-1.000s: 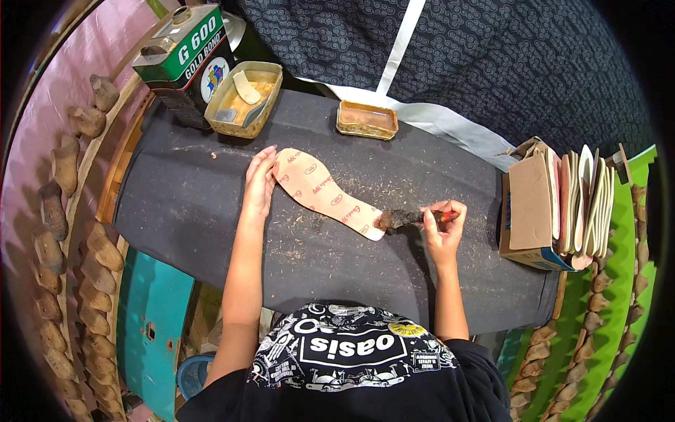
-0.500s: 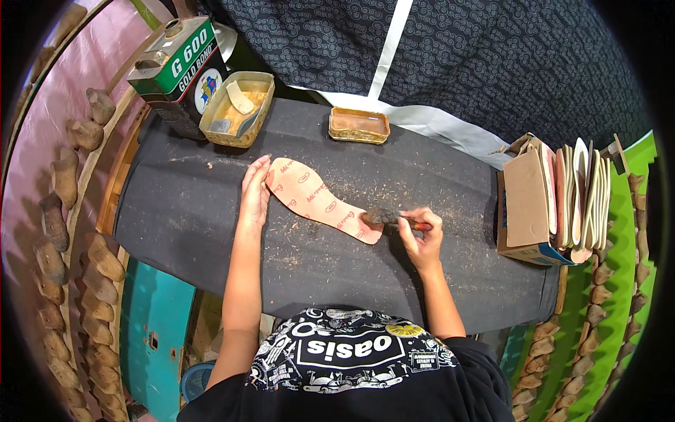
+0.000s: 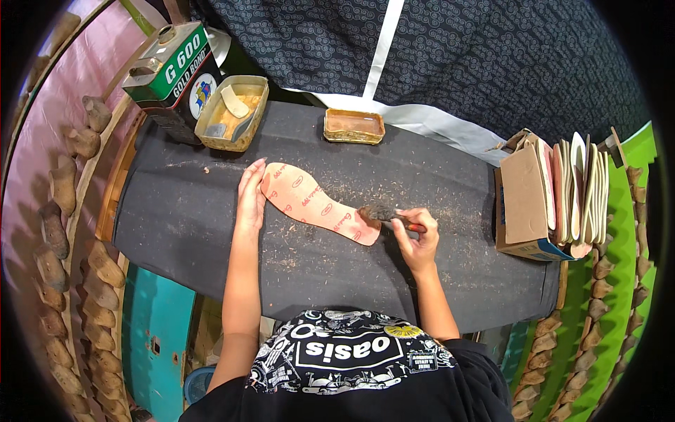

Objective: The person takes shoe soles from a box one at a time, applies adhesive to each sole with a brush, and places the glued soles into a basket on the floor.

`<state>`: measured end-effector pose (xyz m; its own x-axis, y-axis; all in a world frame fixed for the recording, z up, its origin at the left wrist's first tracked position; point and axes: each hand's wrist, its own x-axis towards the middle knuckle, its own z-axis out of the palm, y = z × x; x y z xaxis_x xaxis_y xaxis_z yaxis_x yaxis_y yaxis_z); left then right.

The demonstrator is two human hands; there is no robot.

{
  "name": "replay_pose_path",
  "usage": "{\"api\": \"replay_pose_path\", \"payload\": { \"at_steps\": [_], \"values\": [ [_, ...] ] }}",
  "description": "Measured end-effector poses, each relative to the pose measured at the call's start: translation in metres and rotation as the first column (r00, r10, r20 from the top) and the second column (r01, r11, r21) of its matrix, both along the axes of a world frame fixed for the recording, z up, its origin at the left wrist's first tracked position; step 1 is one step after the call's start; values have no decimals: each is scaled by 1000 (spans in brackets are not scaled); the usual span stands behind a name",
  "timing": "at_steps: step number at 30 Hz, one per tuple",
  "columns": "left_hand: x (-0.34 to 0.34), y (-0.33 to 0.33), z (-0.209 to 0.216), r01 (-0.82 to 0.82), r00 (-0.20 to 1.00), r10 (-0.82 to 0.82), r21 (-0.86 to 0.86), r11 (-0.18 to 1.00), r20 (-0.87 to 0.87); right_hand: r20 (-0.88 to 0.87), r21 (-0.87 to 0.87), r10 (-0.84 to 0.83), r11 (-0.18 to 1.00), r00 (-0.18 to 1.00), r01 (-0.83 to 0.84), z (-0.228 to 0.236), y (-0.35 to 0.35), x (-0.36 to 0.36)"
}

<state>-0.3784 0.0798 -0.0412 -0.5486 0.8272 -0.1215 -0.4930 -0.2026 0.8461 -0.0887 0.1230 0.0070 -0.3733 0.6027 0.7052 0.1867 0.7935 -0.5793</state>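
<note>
A pinkish-tan shoe insole (image 3: 301, 193) with red printing lies slantwise, its wide end at upper left and its narrower end at lower right. My left hand (image 3: 252, 193) grips the left edge of the wide end, fingers together; my thumb is partly hidden. In my closed right hand (image 3: 420, 239) is a dark, worn glue brush (image 3: 380, 214) with a reddish handle. The brush's tip rests on the insole near its narrower end, where the surface looks darker and wet.
A dark cloth-covered table (image 3: 309, 281) is strewn with shavings. At its back stand a metal can (image 3: 176, 81), a tub of scraps (image 3: 232, 116) and a shallow tray of amber liquid (image 3: 354, 126). A cardboard box (image 3: 524, 204) of insoles stands right. Shoe lasts (image 3: 53, 225) line racks either side.
The brush tip has shifted slightly left and up along the insole, with my right hand following. My left hand keeps its hold. The whole view has shifted a little.
</note>
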Motion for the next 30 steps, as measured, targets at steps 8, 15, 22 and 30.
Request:
{"api": "replay_pose_path", "payload": {
  "at_steps": [8,15,22,30],
  "values": [
    [-2,1,-4,-18,999,18,0,1000,45,-27,59,-8,998,1000,10,-9,-11,20],
    [-12,2,-8,48,983,-59,67,997,173,-365,-220,-38,974,930,-47,2,12,4],
    [-4,-3,7,176,757,-332,314,933,563,-536,-126,51,982,843,-139,20,95,-53],
    [9,-3,9,188,650,-452,447,874,611,-208,-153,-98,986,973,67,-6,145,-86]
  ]
}}
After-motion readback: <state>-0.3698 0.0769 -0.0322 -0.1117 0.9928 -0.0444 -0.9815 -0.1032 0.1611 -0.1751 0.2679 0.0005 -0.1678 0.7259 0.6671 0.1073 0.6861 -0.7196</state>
